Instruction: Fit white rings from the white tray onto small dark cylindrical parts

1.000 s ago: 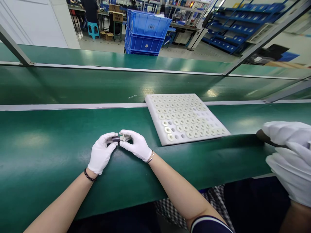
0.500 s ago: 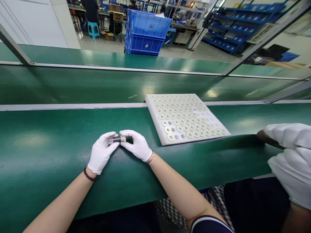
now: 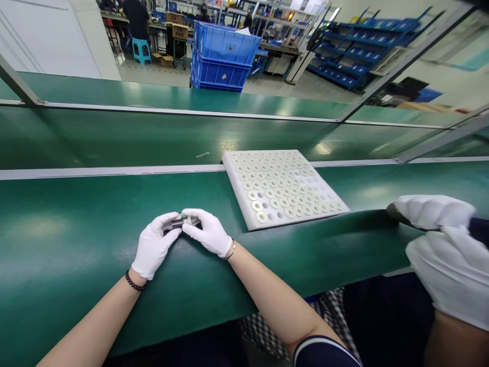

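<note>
Above the green work surface, my white-gloved left hand is closed around one end of a small dark cylinder with metallic ends. My right hand, gloved too, pinches the cylinder's other end between thumb and fingers. A pale ring shows there, partly covered by the fingertips. How tightly the ring sits on the cylinder I cannot tell. Right of my hands lies a white tray carrying rows of pale rings, with some bare holes at its near left corner and toward its right side.
At the right, a co-worker's gloved hands hold a dark object over the bench. A pale strip runs along the back of the green surface. Stacked blue crates stand beyond the metal frame.
The whole view has shifted slightly. My hands stay together on the cylinder, and a metallic end now shows more clearly past the ring on the right hand's side.
</note>
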{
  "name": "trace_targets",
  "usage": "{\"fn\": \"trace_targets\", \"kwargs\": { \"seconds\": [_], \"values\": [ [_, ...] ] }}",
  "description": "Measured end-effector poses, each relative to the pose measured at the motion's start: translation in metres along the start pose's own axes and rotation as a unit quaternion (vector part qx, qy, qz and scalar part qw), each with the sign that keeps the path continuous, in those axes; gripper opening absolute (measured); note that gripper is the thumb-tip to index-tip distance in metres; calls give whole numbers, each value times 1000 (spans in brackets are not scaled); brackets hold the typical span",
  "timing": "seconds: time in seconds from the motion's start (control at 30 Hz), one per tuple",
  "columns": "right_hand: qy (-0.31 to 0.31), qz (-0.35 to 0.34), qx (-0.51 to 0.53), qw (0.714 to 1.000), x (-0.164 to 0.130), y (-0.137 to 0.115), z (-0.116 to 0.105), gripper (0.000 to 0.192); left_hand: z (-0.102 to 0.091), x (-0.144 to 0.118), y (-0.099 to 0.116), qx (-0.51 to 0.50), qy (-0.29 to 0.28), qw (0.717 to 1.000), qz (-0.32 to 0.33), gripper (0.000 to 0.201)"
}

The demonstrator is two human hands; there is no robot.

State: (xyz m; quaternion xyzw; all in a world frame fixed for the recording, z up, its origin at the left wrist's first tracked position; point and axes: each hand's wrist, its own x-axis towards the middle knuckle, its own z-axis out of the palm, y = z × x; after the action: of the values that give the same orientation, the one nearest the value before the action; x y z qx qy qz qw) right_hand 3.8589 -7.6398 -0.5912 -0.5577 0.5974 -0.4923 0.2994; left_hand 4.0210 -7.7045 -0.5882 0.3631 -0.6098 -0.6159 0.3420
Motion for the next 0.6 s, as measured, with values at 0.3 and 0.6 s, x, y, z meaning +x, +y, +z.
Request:
{"fn": "trace_targets", "kwargs": {
  "seconds": [0.3,0.6],
  "values": [
    [323,-83,-215,918,11,8,-94,32,-2,1,0,177,-55,982,-20,52],
    [298,197,-371,857,-4,29,-170,33,-2,-2,5,249,-64,966,-20,48]
  ]
}}
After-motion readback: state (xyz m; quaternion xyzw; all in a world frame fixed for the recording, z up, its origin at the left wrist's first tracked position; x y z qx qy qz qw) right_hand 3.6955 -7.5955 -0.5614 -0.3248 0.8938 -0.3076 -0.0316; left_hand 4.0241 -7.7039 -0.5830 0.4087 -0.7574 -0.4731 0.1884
